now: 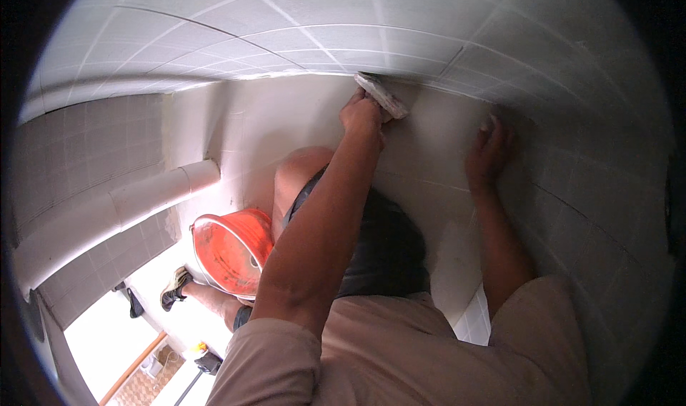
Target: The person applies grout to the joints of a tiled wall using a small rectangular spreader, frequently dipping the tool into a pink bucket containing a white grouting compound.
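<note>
My left hand (362,113) is closed round a flat, white-smeared float (380,95), a trowel-like tool. Its far end meets the seam where the pale smooth surface (286,106) joins the tiled wall (429,42). To the right, my right hand (491,149) is at the shadowed corner by the same seam, fingers curled. A small pale bit shows at its fingertips, too dark to make out. An orange-red bucket (229,256) with a wire handle stands tilted in view beside my bent leg, left of my left forearm. Dried residue marks its inside.
A thick white pipe (136,209) runs along the left wall. Tiled walls close in at the front and right (600,213). Below the bucket, my leg ends in a shoe (175,289). At lower left are a bright opening, a wooden-coloured rail (132,369) and a small yellow item (200,347).
</note>
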{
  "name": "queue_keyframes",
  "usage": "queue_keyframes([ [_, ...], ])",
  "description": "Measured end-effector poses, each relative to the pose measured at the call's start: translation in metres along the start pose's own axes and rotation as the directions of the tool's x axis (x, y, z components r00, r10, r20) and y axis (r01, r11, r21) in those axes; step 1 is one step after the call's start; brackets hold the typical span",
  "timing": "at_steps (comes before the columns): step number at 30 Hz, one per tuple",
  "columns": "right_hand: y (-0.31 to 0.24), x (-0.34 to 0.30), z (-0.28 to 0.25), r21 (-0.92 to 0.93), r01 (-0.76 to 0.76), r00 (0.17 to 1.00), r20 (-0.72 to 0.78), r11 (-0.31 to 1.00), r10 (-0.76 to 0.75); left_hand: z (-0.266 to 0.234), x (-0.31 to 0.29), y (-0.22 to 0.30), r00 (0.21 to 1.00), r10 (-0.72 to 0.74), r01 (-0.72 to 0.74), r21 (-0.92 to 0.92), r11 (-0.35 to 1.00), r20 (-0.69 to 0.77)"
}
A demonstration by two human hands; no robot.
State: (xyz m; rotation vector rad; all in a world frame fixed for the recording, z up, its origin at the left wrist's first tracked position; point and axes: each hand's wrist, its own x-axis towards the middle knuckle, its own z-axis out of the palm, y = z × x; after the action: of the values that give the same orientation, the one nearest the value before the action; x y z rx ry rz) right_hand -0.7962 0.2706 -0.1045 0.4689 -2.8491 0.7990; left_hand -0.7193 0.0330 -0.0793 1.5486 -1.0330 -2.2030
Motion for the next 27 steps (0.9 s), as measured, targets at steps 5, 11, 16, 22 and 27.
queue_keyframes([
  [5, 0.008, -0.002, 0.003, 0.039, 0.006, 0.996, -0.093, 0.999, -0.003, 0.023, -0.029, -0.004, 0.999, -0.048, 0.049, 0.053, 0.997, -0.019],
  [11, 0.007, -0.002, 0.004, 0.062, 0.056, 0.985, -0.167, 0.997, -0.045, 0.047, -0.035, -0.031, 0.982, -0.088, 0.049, 0.223, 0.974, 0.168],
  [16, 0.011, -0.005, 0.003, 0.09, 0.02, 0.988, -0.157, 0.996, -0.005, 0.076, -0.064, -0.042, 0.959, 0.035, -0.099, 0.216, 0.972, 0.282],
  [22, 0.013, -0.003, 0.01, 0.198, -0.089, 0.983, -0.142, 0.976, 0.119, 0.012, -0.103, -0.019, 0.883, 0.022, -0.256, 0.442, 0.86, 0.469],
  [27, -0.002, -0.016, -0.01, 0.427, -0.224, 0.973, 0.142, 0.876, 0.18, -0.037, -0.166, 0.016, 0.797, -0.174, 0.306, -0.139, 0.942, 0.578],
])
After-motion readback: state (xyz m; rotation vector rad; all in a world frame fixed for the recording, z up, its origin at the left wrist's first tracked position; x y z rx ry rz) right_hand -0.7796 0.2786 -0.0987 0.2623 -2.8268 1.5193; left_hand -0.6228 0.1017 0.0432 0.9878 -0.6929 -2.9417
